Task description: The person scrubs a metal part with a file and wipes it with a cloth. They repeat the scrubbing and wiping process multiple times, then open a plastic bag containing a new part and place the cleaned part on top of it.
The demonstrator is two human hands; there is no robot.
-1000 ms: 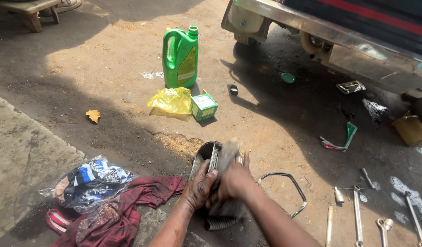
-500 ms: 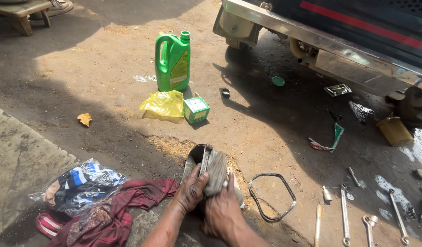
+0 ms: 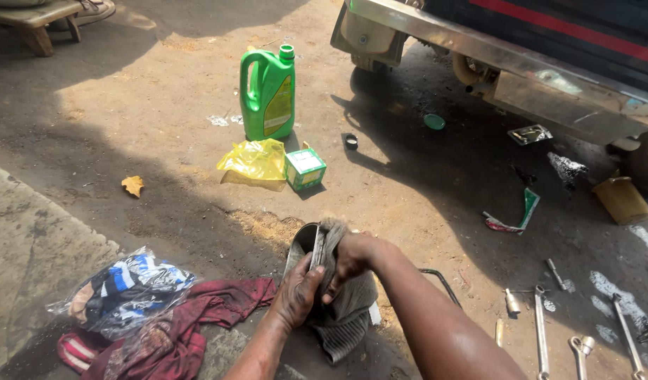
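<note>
Head view of a person crouched over dusty ground behind a parked vehicle (image 3: 521,56). The left hand (image 3: 296,292) closed its fingers around the lower side of a dark metal part (image 3: 304,248), a hollow curved piece whose round opening faced up and away from the person; this grip appeared to steady it. The right hand (image 3: 352,257) pressed a grey rag (image 3: 345,309) against the part's upper right side, fingers curled tight on the cloth, which hung down toward the ground. The part lay low in the middle foreground, its long axis running from the person outward, tilted slightly left. Beyond it stood a green jug (image 3: 269,95), a yellow bag (image 3: 255,162) and a small green box (image 3: 305,169). Red cloth (image 3: 197,317) lay to the left; wrenches (image 3: 542,338) lay to the right.
</note>
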